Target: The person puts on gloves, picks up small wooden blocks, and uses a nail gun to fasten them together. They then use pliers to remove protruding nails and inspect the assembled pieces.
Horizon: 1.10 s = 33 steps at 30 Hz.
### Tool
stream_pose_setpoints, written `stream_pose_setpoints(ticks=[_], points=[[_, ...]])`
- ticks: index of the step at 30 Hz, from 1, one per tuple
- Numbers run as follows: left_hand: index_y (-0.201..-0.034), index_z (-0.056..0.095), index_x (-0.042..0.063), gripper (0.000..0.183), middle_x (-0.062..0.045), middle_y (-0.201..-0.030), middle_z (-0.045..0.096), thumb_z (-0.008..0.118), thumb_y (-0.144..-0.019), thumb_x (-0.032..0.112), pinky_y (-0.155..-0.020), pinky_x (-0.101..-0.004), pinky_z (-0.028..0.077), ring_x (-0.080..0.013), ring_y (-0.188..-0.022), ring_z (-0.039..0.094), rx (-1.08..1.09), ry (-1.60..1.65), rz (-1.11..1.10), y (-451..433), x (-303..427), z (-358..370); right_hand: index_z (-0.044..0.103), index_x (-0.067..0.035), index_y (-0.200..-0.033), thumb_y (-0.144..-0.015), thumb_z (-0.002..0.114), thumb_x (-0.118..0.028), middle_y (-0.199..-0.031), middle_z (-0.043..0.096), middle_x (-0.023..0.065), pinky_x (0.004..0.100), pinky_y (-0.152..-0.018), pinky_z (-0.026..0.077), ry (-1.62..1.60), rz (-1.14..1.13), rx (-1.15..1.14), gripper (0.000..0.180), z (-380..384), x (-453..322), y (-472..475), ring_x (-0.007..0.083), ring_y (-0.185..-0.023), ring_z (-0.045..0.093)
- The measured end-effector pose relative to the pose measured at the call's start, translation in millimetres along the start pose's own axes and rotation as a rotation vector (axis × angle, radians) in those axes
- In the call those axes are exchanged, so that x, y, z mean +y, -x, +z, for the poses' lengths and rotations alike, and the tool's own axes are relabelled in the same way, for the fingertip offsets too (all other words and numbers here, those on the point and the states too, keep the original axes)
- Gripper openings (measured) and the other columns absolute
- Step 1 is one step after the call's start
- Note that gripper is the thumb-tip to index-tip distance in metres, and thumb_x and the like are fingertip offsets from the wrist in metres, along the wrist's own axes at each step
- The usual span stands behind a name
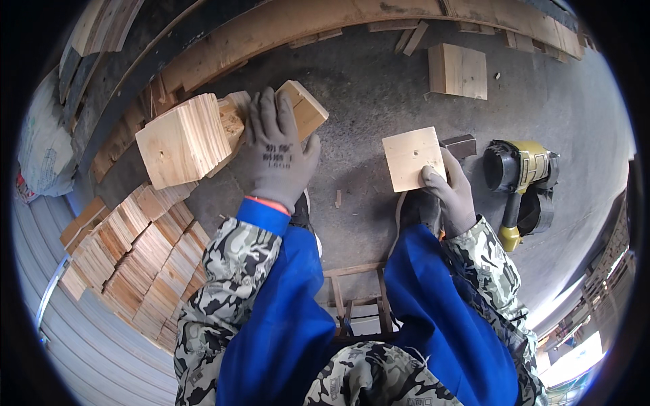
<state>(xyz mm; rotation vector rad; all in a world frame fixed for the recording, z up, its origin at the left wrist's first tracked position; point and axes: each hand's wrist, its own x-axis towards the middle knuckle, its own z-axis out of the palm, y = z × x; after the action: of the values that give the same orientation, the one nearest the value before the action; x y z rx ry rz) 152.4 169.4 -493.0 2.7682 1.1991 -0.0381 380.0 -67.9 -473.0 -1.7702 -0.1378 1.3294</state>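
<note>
My left hand (274, 144), in a grey glove bearing writing, lies back-up over several wooden pieces on the floor. Its fingers stretch across them beside a tilted pale wooden block (307, 109), with the thumb spread apart. Whether the palm presses on the wood is hidden. Just left of it stands a larger block of layered wood pieces (180, 139) with rough sides. My gloved right hand (452, 190) grips a square, thin-looking wooden board (412, 158) at its lower right corner. The thumb rests on the face, near a small knot.
To the right, a yellow and black pneumatic nail gun (530, 165) lies on the concrete floor (355, 96). A dark block (461, 145) sits behind my right hand. Another wooden block (459, 71) stands farther off. Stacked wood pieces (139, 259) fill the lower left, and long boards (315, 23) border the far side.
</note>
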Motion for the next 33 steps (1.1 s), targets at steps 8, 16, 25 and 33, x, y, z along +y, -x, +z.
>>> stream_pose_setpoints(ticks=[8, 16, 25, 33], points=[[-0.16, 0.03, -0.004, 0.093, -0.03, -0.166, 0.029, 0.078, -0.092, 0.038, -0.129, -0.0614, 0.027, -0.0513, -0.153, 0.033, -0.026, -0.101, 0.029, 4.1, 1.5, 20.0, 0.048, 0.007, -0.152, -0.093, 0.083, -0.03, -0.131, 0.065, 0.0153, 0.0335, -0.103, 0.051, 0.102, -0.1, 0.056, 0.078, 14.8, -18.1, -2.5, 0.0197, -0.12, 0.062], [-0.161, 0.033, 0.002, 0.098, -0.03, -0.168, 0.026, 0.082, -0.086, 0.04, -0.125, -0.0663, 0.029, -0.0543, -0.152, 0.032, -0.002, -0.035, -0.001, 4.9, 1.3, 27.3, 0.044, 0.008, -0.155, -0.083, 0.09, -0.038, -0.146, 0.054, 0.0203, 0.0408, -0.117, 0.043, 0.462, -0.208, 0.166, 0.097, 15.9, -15.9, -7.2, 0.0296, -0.138, 0.054], [-0.166, 0.03, 0.001, 0.106, -0.03, -0.165, 0.036, 0.084, -0.088, 0.05, -0.126, -0.0532, 0.035, -0.0436, -0.155, 0.036, -0.023, 0.882, 0.148, 2.6, 39.8, -24.4, 0.04, 0.006, -0.158, -0.077, 0.095, -0.039, -0.143, 0.055, 0.0196, 0.0438, -0.116, 0.044, 0.535, -0.493, 0.06, 0.108, 9.0, -41.2, 3.6, 0.0319, -0.137, 0.055], [-0.163, 0.032, -0.004, 0.118, -0.021, -0.156, 0.049, 0.091, -0.078, 0.054, -0.123, -0.0434, 0.039, -0.0312, -0.146, 0.049, -0.805, 1.735, -0.342, 6.4, 63.5, -48.5, 0.071, -0.005, -0.115, -0.074, 0.08, -0.018, -0.121, 0.067, 0.0099, 0.0414, -0.096, 0.055, 0.911, -1.42, 0.173, 0.044, 28.3, -67.4, 12.0, 0.0261, -0.112, 0.064]])
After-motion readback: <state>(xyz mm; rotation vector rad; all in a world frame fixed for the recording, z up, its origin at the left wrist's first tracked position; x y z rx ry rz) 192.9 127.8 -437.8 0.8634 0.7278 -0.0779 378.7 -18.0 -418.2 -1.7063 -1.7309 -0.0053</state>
